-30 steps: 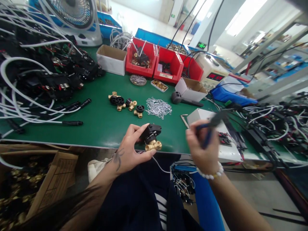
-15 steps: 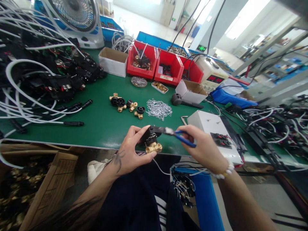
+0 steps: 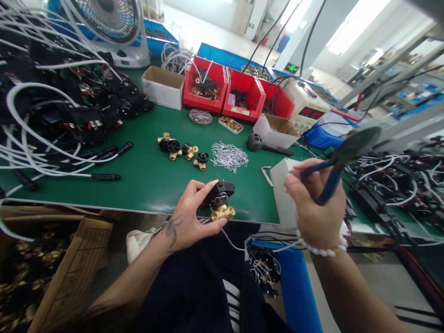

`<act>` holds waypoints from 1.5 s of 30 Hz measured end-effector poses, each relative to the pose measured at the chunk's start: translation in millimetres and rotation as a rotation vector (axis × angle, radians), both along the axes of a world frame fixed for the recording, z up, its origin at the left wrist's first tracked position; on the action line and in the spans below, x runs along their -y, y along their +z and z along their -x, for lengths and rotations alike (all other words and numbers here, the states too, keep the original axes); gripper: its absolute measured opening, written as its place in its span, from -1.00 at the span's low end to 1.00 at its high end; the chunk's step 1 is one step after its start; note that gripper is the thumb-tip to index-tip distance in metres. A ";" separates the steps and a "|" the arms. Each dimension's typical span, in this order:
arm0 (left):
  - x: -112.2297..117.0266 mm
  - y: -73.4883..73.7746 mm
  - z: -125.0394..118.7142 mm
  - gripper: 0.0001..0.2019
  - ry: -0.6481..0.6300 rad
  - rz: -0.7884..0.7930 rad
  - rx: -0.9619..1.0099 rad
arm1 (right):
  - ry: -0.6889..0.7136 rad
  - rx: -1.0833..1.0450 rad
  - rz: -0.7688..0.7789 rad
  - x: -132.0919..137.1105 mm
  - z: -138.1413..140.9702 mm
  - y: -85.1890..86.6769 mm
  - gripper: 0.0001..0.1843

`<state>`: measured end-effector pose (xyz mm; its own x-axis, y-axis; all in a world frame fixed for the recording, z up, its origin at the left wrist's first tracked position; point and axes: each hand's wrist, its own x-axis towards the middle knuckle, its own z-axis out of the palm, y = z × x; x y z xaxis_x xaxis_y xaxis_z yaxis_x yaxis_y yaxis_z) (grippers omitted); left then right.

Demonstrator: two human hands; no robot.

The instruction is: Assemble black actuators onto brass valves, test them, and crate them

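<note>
My left hand (image 3: 189, 215) is closed around a small valve (image 3: 221, 201) with a black top and a brass body, held just above the near edge of the green bench (image 3: 138, 180). My right hand (image 3: 314, 203) is raised to the right of it, closed on blue-handled pliers (image 3: 338, 159) whose blurred jaws point up and to the right, away from the valve. A thin white wire runs down from the valve toward my lap.
Several brass-and-black valves (image 3: 180, 150) and a heap of wire clips (image 3: 229, 156) lie mid-bench. Red bins (image 3: 239, 95), a cardboard box (image 3: 163, 85) and a fan (image 3: 111, 27) stand behind. Wired black units (image 3: 62, 111) are piled left. A white box (image 3: 287, 185) sits by my right hand.
Half a second ago the pliers' jaws were at the valve's black top. My right hand has since swung up and to the right with them. My left hand has kept still.
</note>
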<state>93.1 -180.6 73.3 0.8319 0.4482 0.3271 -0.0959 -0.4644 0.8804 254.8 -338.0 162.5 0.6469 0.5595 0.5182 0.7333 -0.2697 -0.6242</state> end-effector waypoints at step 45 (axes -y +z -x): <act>0.8 -2.8 -1.8 -0.29 0.005 -0.019 -0.016 | 0.151 0.049 0.494 4.5 4.3 -8.2 -0.80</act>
<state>94.9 -181.4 70.5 0.8346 0.4465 0.3226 -0.0795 -0.4818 0.8726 250.5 -342.6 154.3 0.5218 0.8303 0.1960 0.8118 -0.4127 -0.4131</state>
